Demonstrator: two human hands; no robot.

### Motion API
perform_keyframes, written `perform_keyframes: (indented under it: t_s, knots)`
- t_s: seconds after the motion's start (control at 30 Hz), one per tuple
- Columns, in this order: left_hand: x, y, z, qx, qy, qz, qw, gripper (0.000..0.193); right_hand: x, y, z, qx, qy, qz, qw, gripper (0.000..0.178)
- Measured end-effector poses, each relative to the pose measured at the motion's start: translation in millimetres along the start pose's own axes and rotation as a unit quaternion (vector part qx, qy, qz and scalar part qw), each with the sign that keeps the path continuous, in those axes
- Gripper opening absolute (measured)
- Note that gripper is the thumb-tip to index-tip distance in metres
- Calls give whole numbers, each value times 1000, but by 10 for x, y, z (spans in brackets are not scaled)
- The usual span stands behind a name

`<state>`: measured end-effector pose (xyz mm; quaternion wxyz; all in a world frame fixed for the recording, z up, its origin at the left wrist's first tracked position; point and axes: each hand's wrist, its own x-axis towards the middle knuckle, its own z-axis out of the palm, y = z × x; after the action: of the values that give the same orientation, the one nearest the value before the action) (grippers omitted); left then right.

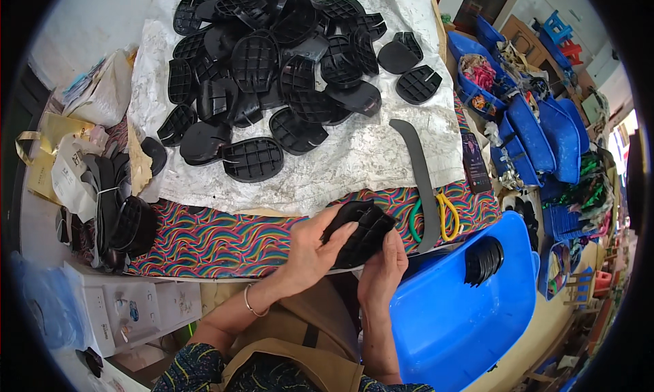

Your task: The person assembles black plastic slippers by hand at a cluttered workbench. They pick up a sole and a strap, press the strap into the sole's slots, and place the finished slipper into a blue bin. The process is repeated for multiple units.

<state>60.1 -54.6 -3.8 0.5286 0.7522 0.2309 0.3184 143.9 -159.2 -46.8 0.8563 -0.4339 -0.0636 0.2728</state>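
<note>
Both my hands hold one black shoe heel piece (368,232) with a gridded underside, just past the table's near edge. My left hand (308,249) grips its left side, thumb lying across the grid. My right hand (383,269) pinches its lower right edge; some of those fingers are hidden behind the piece. Beyond them, a heap of similar black heel pieces (255,61) lies on a stained white sheet (354,163). Some show the grid, others a smooth face. Right of my hands, a long curved black strip (419,181) hangs slightly over the table edge.
A yellow loop handle (449,218) and a green one (413,221) lie beside the strip. Near them is a phone (475,161). A blue tub (449,324) at lower right holds a row of black pieces (484,261). Bundled black strips (105,208) stand at left.
</note>
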Motion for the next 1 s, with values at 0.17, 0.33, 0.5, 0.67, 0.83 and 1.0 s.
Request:
perform_keyframes:
  t_s: [0.17,0.33,0.5,0.67,0.83,1.0]
  knots:
    - [64,54,-204,282,-8,231,931,36,91,-344,-102,-508,-42,-265,819,36]
    - [49,-61,-161,352,-67,263,896,38,192,-533,-96,-611,-187,-417,647,40]
    - [111,-46,-96,357,-78,277,889,45,331,-465,-204,-637,-240,-470,561,37]
    - [151,-78,-98,325,-102,284,896,52,454,-459,-268,-637,-249,-505,526,31]
    - [184,-49,-88,297,-115,253,913,54,489,-417,-343,-647,-252,-493,524,25]
    - [216,-81,-124,281,-141,227,922,55,480,-380,-357,-641,-246,-488,539,25]
